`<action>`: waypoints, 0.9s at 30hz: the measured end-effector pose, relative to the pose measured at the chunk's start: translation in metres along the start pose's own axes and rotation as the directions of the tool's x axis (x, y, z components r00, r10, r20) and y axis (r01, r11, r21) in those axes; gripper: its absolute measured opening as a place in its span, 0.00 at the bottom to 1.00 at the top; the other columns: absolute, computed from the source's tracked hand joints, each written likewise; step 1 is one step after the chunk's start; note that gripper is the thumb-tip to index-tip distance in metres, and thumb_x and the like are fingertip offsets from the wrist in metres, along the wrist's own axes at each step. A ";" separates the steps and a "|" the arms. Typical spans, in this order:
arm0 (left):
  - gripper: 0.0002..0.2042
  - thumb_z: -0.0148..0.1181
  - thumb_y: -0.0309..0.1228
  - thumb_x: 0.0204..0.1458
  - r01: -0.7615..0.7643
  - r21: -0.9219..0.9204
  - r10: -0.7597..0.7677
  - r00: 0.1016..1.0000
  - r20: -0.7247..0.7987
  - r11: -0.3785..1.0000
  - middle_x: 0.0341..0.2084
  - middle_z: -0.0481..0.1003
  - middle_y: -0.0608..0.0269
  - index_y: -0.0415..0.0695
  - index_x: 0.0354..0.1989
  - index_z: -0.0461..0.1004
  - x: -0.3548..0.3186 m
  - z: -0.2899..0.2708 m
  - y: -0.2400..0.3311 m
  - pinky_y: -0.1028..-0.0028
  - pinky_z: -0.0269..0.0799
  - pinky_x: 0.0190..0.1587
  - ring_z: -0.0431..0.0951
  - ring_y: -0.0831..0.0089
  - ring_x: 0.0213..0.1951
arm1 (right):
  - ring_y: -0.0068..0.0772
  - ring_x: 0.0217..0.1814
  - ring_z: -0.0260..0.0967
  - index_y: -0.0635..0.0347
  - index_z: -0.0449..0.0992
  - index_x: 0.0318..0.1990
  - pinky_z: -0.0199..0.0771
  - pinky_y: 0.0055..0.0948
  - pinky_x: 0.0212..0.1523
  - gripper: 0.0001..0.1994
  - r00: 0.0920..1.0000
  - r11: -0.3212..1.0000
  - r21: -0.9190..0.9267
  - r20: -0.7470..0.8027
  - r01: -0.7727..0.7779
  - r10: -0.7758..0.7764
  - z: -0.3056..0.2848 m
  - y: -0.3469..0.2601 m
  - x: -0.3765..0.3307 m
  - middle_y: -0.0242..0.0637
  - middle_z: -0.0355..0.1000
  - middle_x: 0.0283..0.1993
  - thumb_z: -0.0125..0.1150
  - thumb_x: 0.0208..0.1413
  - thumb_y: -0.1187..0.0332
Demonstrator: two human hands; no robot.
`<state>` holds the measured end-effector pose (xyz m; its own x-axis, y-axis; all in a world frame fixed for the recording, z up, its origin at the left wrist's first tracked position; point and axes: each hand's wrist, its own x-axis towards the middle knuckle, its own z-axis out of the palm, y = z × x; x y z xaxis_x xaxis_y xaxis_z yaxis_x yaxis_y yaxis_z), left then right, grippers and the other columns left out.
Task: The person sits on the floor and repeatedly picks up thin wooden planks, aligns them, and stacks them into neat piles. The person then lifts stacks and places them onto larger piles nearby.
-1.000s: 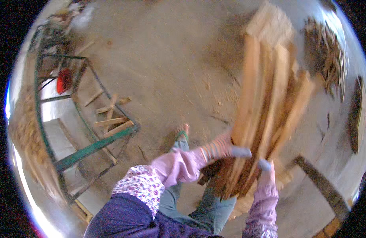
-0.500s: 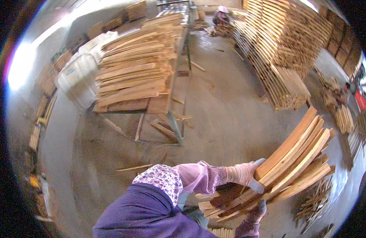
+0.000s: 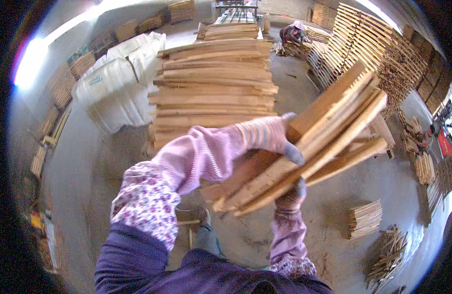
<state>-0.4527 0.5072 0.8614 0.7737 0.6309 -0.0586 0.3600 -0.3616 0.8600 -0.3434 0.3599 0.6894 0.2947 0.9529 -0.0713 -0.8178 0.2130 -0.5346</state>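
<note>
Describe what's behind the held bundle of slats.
Around the held bundle, parts of a tall wood stack and the floor show behind; whatever the bundle directly covers cannot be seen.

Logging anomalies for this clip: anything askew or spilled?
A jumbled heap of sticks lies on the floor at lower right, untidy against the neat small stack nearby. In the held bundle, one board splays away at its far end.
</note>
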 end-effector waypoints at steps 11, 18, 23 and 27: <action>0.50 0.81 0.45 0.27 -0.190 0.491 0.188 0.981 0.054 0.850 0.58 0.71 0.52 0.43 0.65 0.64 -0.005 -0.293 -0.158 0.64 0.62 0.64 0.69 0.63 0.60 | 0.30 0.52 0.70 0.65 0.74 0.56 0.70 0.31 0.54 0.23 0.964 0.982 0.032 0.198 -0.186 0.176 0.154 0.273 0.192 0.32 0.75 0.50 0.64 0.59 0.59; 0.64 0.82 0.52 0.25 0.041 0.899 0.029 0.998 -0.060 0.436 0.65 0.62 0.45 0.47 0.73 0.47 0.046 -0.416 -0.199 0.60 0.57 0.69 0.62 0.53 0.66 | 0.33 0.19 0.72 0.56 0.75 0.28 0.70 0.30 0.21 0.27 0.820 0.734 -0.444 0.000 -0.514 0.573 0.255 0.216 0.273 0.37 0.72 0.18 0.51 0.61 0.39; 0.63 0.81 0.54 0.24 0.252 0.882 -0.140 0.967 -0.213 0.398 0.71 0.50 0.49 0.60 0.73 0.47 0.034 -0.356 -0.186 0.45 0.47 0.70 0.49 0.49 0.72 | 0.32 0.20 0.72 0.59 0.75 0.35 0.71 0.29 0.20 0.24 0.856 0.743 -0.452 -0.105 -0.494 0.505 0.213 0.215 0.279 0.37 0.74 0.24 0.50 0.64 0.45; 0.59 0.79 0.52 0.28 0.014 0.965 0.094 0.995 -0.040 0.262 0.69 0.53 0.51 0.65 0.73 0.47 0.022 -0.315 -0.195 0.45 0.48 0.69 0.52 0.47 0.70 | 0.33 0.23 0.74 0.59 0.72 0.38 0.75 0.31 0.22 0.14 0.907 0.872 -0.250 -0.107 -0.421 0.407 0.160 0.207 0.265 0.37 0.76 0.29 0.55 0.63 0.56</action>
<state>-0.6700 0.8076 0.8518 0.7825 0.6212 0.0424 0.6083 -0.7482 -0.2650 -0.5134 0.6914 0.6948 -0.0121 0.9279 -0.3726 -0.7139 -0.2690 -0.6465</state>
